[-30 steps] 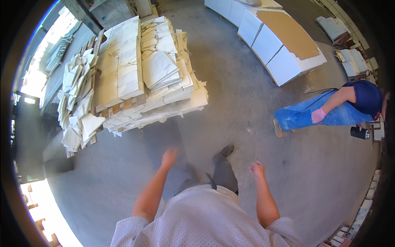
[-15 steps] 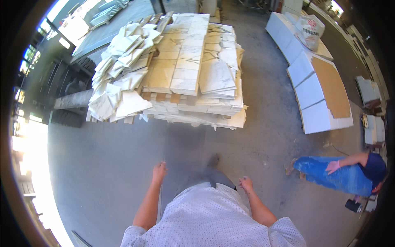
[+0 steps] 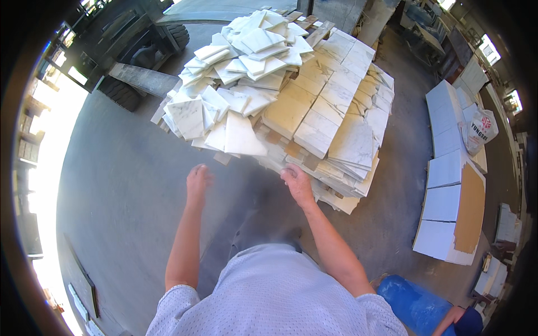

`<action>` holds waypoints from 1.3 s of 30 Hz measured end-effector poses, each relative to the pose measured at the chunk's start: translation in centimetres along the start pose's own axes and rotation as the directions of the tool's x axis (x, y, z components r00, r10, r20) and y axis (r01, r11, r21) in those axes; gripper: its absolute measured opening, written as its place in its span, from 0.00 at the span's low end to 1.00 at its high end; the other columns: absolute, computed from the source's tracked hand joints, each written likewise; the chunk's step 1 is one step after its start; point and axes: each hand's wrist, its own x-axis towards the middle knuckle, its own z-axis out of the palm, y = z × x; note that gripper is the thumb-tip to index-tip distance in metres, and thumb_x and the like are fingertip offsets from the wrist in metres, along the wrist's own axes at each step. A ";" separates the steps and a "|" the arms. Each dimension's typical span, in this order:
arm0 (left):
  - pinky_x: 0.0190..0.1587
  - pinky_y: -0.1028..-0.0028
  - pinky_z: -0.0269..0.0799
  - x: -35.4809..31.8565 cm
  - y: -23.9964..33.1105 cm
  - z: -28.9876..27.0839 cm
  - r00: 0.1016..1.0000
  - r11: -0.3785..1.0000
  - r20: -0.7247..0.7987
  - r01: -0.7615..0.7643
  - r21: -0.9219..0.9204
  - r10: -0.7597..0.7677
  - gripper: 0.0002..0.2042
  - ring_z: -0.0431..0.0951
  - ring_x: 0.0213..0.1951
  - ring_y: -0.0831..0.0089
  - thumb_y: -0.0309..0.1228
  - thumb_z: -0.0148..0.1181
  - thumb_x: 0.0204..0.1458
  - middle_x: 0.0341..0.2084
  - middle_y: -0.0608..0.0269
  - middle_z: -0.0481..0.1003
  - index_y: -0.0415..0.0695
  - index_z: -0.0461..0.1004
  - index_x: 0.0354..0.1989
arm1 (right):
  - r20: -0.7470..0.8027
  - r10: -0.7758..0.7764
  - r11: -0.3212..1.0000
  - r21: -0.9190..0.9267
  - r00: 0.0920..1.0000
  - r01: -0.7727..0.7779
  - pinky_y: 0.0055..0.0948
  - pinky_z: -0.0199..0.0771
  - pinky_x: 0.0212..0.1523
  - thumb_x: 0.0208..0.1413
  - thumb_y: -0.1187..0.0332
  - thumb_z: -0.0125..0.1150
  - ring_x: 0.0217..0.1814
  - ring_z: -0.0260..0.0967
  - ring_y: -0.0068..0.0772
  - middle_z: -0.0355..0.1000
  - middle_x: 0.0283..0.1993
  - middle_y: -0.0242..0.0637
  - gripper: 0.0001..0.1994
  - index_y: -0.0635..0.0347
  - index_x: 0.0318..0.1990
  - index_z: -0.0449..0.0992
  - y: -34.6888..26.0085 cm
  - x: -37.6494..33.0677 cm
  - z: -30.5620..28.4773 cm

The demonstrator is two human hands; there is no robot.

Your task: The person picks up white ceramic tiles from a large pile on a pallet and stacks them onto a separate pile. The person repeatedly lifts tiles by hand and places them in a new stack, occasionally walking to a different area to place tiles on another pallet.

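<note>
Ahead of me stands a pallet stack of white marble tiles with grey veins (image 3: 336, 103). A loose heap of broken marble pieces (image 3: 246, 61) covers its left part, with a large flat piece (image 3: 244, 136) at the near edge. My left hand (image 3: 197, 181) is over the floor just short of this heap, its fingers smeared by motion. My right hand (image 3: 297, 182), fingers curled in and nothing visible in them, is by the near side of the stack; whether it touches the tiles is unclear.
A forklift with a black tyre (image 3: 119, 93) and a flat fork (image 3: 144, 82) stands at the far left. White boxes (image 3: 440, 207) line the right, with a white printed bag (image 3: 480, 130) on top. A co-worker in blue (image 3: 414, 305) is at the lower right.
I have come closer to the stack and turned left, so it sits nearer and further right. Both hands have risen forward toward it. The co-worker now shows lower in the view.
</note>
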 end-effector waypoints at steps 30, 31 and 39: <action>0.15 0.78 0.61 20.0 12.5 -5.6 0.985 0.960 -0.102 0.160 0.232 -0.139 0.33 0.74 0.19 0.73 0.59 0.67 0.44 0.27 0.59 0.77 0.37 0.76 0.42 | 0.257 0.265 0.738 0.567 0.929 -0.367 0.26 0.67 0.27 0.55 0.65 0.64 0.24 0.66 0.24 0.69 0.25 0.33 0.12 0.65 0.38 0.74 -9.0 4.4 11.2; 0.15 0.78 0.61 20.1 12.6 -5.2 0.988 0.957 -0.106 0.137 0.257 -0.113 0.33 0.73 0.19 0.73 0.61 0.67 0.43 0.25 0.61 0.76 0.38 0.76 0.41 | 0.231 0.233 0.795 0.515 0.945 -0.321 0.26 0.66 0.26 0.55 0.65 0.64 0.23 0.65 0.24 0.68 0.25 0.33 0.12 0.66 0.37 0.74 -8.9 4.4 11.4; 0.39 0.65 0.78 15.5 17.4 6.5 0.978 0.997 0.200 0.048 0.059 -0.059 0.29 0.79 0.41 0.62 0.52 0.59 0.55 0.44 0.54 0.77 0.38 0.70 0.54 | 0.178 0.216 0.825 0.493 0.960 -0.277 0.27 0.68 0.19 0.52 0.64 0.62 0.19 0.67 0.23 0.68 0.22 0.32 0.12 0.65 0.36 0.74 -8.6 4.3 13.1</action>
